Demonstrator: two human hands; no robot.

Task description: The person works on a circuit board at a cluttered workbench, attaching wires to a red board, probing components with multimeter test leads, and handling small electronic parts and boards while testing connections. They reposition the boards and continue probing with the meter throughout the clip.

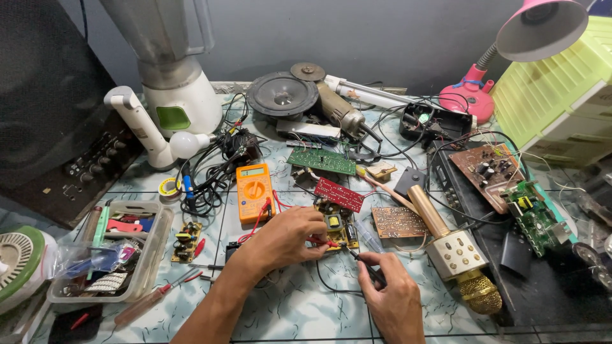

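My left hand [287, 237] pinches a red multimeter probe [326, 243], its tip on a small yellowish circuit board [339, 228] with a yellow transformer. My right hand [394, 298] grips a black probe [370, 270], angled up-left toward the same board. An orange multimeter [254, 191] lies just left of the board, its red lead running to my left hand. A red circuit board [338, 193] sits just beyond.
The bench also holds a green board [320, 160], a brown board [398, 222], a gold microphone [454, 251], a speaker cone [282, 94], a blender [175, 76], a pink lamp [510, 44], a plastic parts tray [111, 255], and tangled black wires [213, 172].
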